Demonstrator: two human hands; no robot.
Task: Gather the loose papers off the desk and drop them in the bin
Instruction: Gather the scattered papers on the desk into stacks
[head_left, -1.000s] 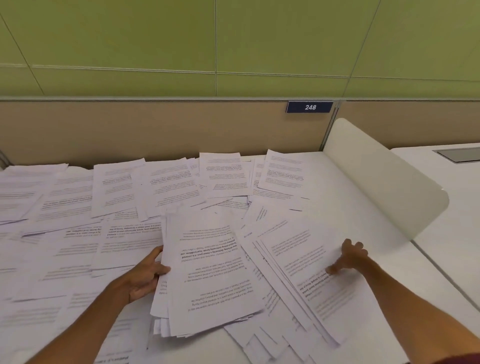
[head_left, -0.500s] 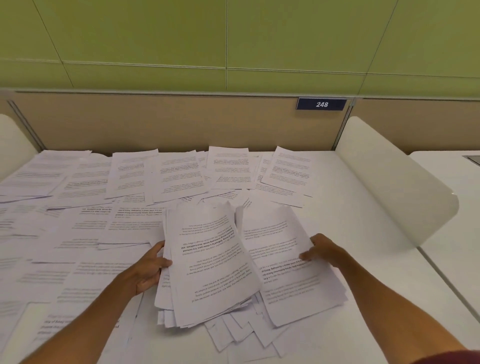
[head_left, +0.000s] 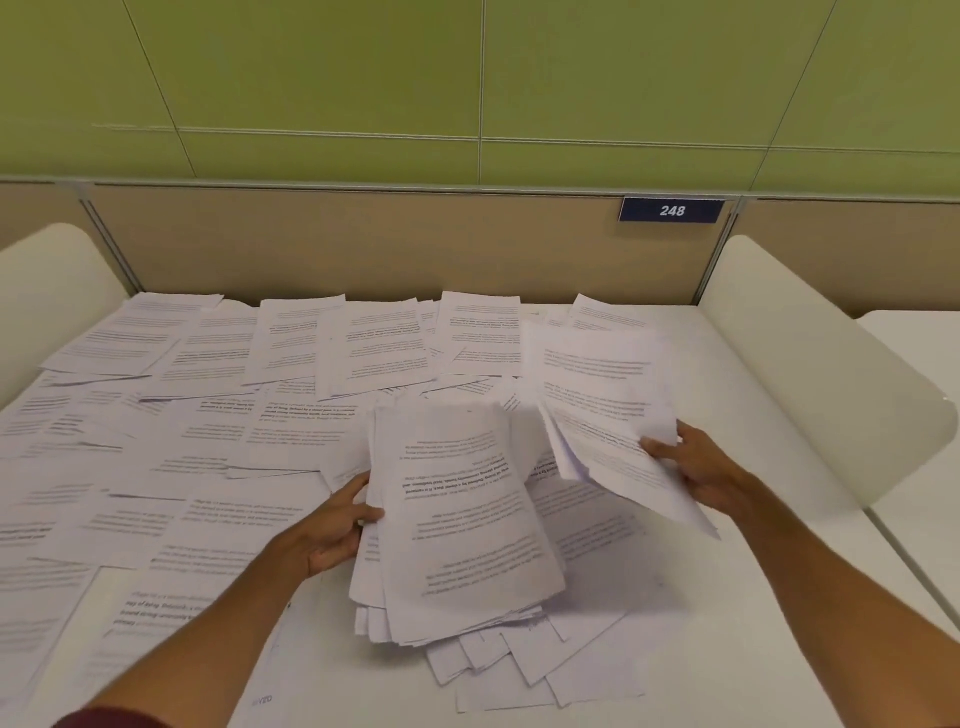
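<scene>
stack: we steady the thick pile of white printed sheets mid-desk; heavy, slippery, prone to fanning.
left hand: clamped on the stack's left edge.
right hand: pinching a floppy lifted sheaf right of the stack; grip edges.
bin: unseen.

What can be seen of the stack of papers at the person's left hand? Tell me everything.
The stack of papers is a thick, uneven pile of white printed sheets, its top page showing blurred lines of black text. Its edges are ragged, with corners fanning out at the near end. It lies near the middle of the white desk, on top of other loose sheets. The left hand grips its left edge, thumb on top. The right hand holds a separate bundle.
</scene>
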